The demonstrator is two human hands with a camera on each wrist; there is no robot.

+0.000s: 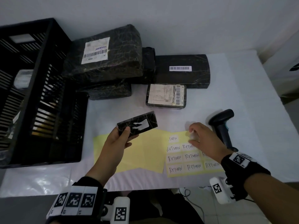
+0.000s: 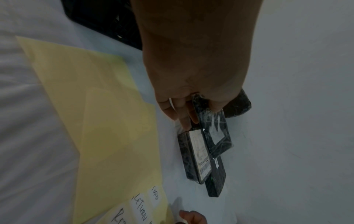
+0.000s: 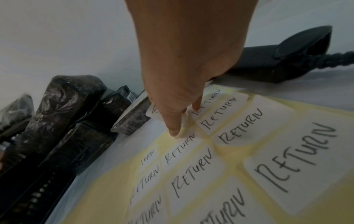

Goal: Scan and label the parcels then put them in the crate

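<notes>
My left hand (image 1: 124,135) grips a small black wrapped parcel (image 1: 137,125) by its near end and holds it above the table; the left wrist view shows the hand (image 2: 191,109) with thumb and fingers on that parcel (image 2: 216,133). My right hand (image 1: 192,136) pinches a white RETURN label (image 3: 153,112) at the far corner of the yellow label sheet (image 1: 186,159), and the label's edge lifts off the sheet beside the fingers (image 3: 176,121). The black crate (image 1: 40,94) stands at the left. The barcode scanner (image 1: 221,125) lies just right of my right hand.
Several black parcels sit at the back: a big one (image 1: 105,54) stacked on another, a long flat one (image 1: 181,70) and a small one with a shipping label (image 1: 166,96). A bare yellow backing sheet (image 1: 142,151) lies under my left hand. The scanner's cable (image 3: 335,59) trails right.
</notes>
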